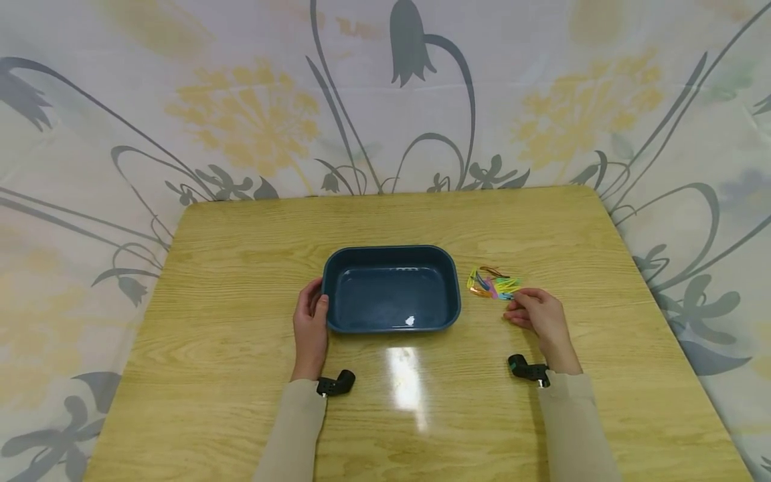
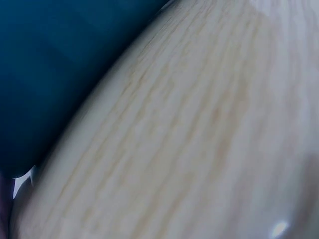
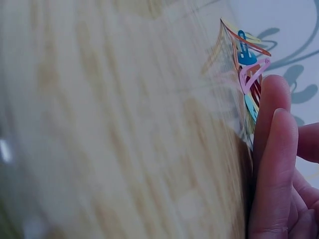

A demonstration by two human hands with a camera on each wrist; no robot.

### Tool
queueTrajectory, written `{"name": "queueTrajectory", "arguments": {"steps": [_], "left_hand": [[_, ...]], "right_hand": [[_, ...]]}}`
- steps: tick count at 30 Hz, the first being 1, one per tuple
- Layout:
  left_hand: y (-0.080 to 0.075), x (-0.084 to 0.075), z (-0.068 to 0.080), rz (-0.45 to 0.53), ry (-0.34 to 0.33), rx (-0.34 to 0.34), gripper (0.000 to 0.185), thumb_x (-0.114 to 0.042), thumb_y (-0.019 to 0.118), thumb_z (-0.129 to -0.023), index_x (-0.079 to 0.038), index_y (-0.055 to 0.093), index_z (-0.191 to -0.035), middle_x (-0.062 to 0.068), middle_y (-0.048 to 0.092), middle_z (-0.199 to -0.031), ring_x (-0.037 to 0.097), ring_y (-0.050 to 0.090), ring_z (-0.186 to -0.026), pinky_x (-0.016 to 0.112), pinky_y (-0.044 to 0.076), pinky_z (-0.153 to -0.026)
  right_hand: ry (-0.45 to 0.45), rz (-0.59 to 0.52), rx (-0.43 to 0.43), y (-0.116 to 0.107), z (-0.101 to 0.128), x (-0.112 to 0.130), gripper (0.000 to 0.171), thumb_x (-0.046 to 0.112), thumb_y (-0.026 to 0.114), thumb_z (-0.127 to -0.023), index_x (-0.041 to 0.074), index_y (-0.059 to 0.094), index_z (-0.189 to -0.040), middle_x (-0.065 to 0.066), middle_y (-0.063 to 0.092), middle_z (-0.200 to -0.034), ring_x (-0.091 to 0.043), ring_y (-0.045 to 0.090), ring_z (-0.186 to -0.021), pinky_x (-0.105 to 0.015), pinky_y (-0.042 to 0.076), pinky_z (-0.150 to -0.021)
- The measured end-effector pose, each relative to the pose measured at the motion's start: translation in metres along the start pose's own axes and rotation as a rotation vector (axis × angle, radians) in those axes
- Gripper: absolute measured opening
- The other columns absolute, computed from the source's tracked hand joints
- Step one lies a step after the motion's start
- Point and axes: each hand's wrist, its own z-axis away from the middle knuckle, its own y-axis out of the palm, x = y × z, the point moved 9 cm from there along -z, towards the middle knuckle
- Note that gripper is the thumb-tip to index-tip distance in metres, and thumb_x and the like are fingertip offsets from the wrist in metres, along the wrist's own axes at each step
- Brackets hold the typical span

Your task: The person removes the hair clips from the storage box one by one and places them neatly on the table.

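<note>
A dark blue rectangular tub (image 1: 391,323) stands on the table with nothing inside it. My left hand (image 1: 310,328) grips its left side, the thumb over the rim and the fingers along the outer wall. In the left wrist view the tub's wall (image 2: 60,64) fills the upper left. Right of the tub lies a small pile of colourful snap hair clips (image 1: 492,284), with a pink clip (image 3: 253,74) plain in the right wrist view. At the pile's near right edge, my right hand (image 1: 539,321) pinches a blue hair clip (image 1: 509,296) between thumb and forefinger; its fingers partly hide the pile in the right wrist view.
The wood-grain table (image 1: 229,268) reaches back to a flower-patterned cloth (image 1: 373,100) that also hangs at both sides. A black wrist camera (image 1: 337,383) sits on the left wrist, another wrist camera (image 1: 527,369) on the right. Light glares off the table front.
</note>
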Motion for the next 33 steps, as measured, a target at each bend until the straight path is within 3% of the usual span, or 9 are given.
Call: {"name": "queueTrajectory", "arguments": {"steps": [8, 16, 25, 29, 33], "left_hand": [[-0.003, 0.017, -0.006, 0.004, 0.04, -0.027, 0.033, -0.02, 0.048, -0.096, -0.019, 0.048, -0.129, -0.002, 0.05, -0.13, 0.01, 0.046, -0.121, 0.014, 0.039, -0.094], [-0.003, 0.002, -0.001, -0.048, -0.016, -0.074, 0.035, -0.017, 0.045, -0.097, -0.011, 0.046, -0.131, 0.002, 0.048, -0.133, 0.012, 0.043, -0.125, 0.028, 0.036, -0.104], [-0.01, 0.027, -0.012, -0.075, -0.047, -0.17, 0.039, -0.033, 0.05, -0.095, -0.012, 0.052, -0.127, 0.004, 0.053, -0.128, 0.013, 0.048, -0.119, 0.026, 0.038, -0.1], [-0.01, 0.031, -0.011, -0.09, -0.068, -0.21, 0.043, -0.042, 0.05, -0.093, -0.013, 0.055, -0.123, 0.003, 0.055, -0.123, 0.011, 0.05, -0.113, 0.026, 0.04, -0.097], [-0.012, 0.025, -0.008, -0.042, -0.068, -0.223, 0.044, -0.044, 0.05, -0.092, -0.012, 0.055, -0.122, 0.004, 0.055, -0.122, 0.013, 0.051, -0.114, 0.023, 0.041, -0.096]], "right_hand": [[0.024, -0.039, -0.03, -0.002, 0.0, -0.003, 0.03, 0.02, 0.05, -0.095, 0.001, 0.043, -0.116, 0.006, 0.064, -0.071, -0.009, 0.066, -0.063, -0.023, 0.055, -0.062], [0.006, -0.069, -0.038, -0.002, 0.003, -0.003, 0.027, 0.025, 0.047, -0.096, 0.006, 0.041, -0.116, 0.003, 0.062, -0.076, -0.01, 0.066, -0.065, -0.024, 0.055, -0.064], [-0.016, -0.124, -0.047, -0.004, 0.006, -0.001, 0.021, 0.026, 0.046, -0.097, 0.011, 0.04, -0.111, 0.003, 0.062, -0.076, -0.011, 0.067, -0.066, -0.024, 0.055, -0.065], [-0.019, -0.152, -0.071, -0.007, 0.008, -0.004, 0.019, 0.024, 0.046, -0.097, 0.011, 0.039, -0.111, 0.002, 0.062, -0.075, -0.011, 0.066, -0.066, -0.023, 0.055, -0.064], [-0.033, -0.178, -0.065, -0.004, 0.01, -0.003, 0.031, 0.024, 0.046, -0.097, 0.006, 0.037, -0.12, 0.002, 0.062, -0.077, -0.011, 0.067, -0.068, -0.024, 0.055, -0.067]]}}
